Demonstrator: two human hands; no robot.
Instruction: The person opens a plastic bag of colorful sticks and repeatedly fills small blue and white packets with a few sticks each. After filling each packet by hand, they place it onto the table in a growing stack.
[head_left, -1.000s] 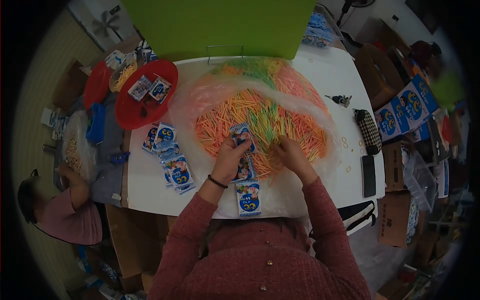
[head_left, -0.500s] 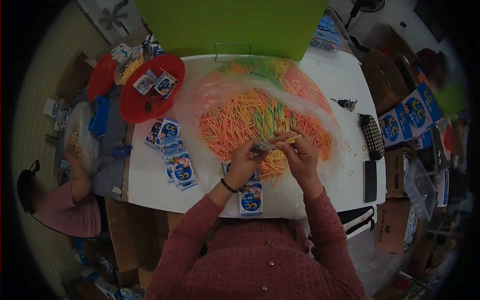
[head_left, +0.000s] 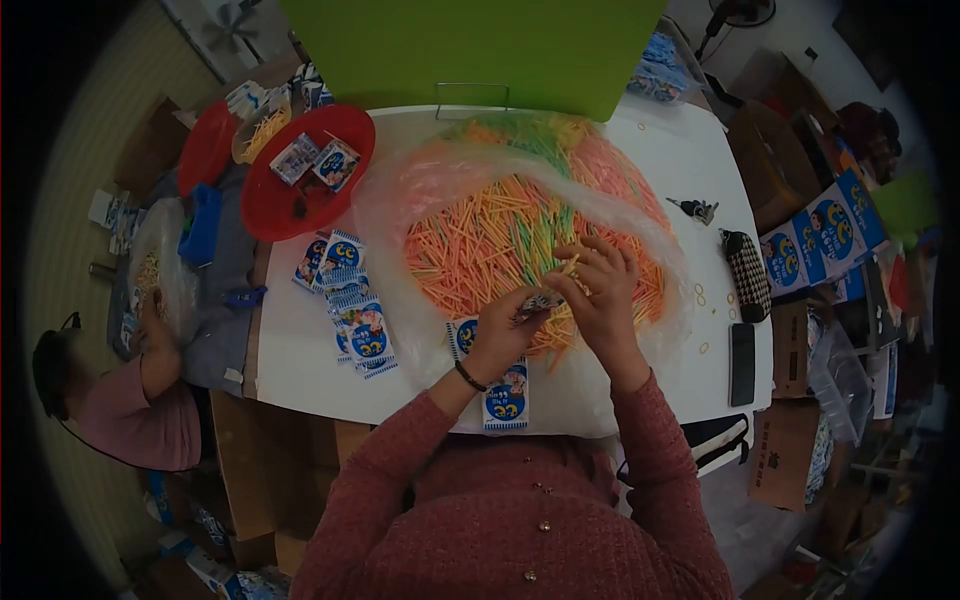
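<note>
Right hand (head_left: 608, 305) shifted, fingers (head_left: 607, 265) pinching sticks (head_left: 570, 266); left hand (head_left: 503, 332) gripping packet (head_left: 537, 304); phone (head_left: 742, 364) near table (head_left: 712, 392) edge.

Left hand (head_left: 505, 335) grips a small printed packet (head_left: 537, 306); right hand (head_left: 605, 302) just beside it, pinching pale yellow sticks (head_left: 569, 265). Both above an open clear plastic bag (head_left: 385, 195) heaped with thin pink, orange, yellow and green sticks (head_left: 470, 235). Left on the white table (head_left: 290, 365): overlapping blue-and-white packets (head_left: 366, 335), round red plastic basin (head_left: 268, 213). Right: black rectangular phone (head_left: 742, 365).
</note>
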